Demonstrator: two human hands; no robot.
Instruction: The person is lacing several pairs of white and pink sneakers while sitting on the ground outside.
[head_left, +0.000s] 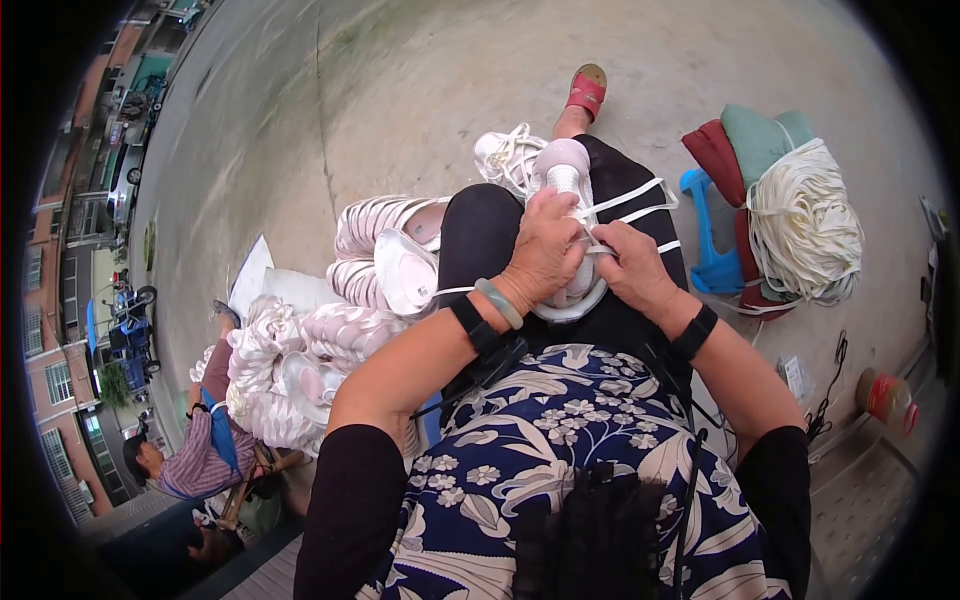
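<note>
A white and pale pink sneaker [563, 163] lies across my lap, its toe pointing away from me. White shoelace [640, 208] runs through it, and loose loops stretch out to the right over my dark trousers. My left hand [545, 250] is closed over the sneaker's lacing, fingertips pinching the lace. On the shoe's right side my right hand [640, 268] pinches the lace between thumb and forefinger. The two hands nearly meet above the shoe's opening, and they hide part of the lacing. A laced white shoe [508, 158] sits just beyond my left knee.
Stacked pink and white shoes [390, 240] and bundled shoes [290, 355] lie at left. To the right are a blue plastic stool [712, 235], folded cloths [765, 135] and a large bundle of white laces [806, 222]. A jar [886, 400] stands lower right. Another person [205, 450] sits far left.
</note>
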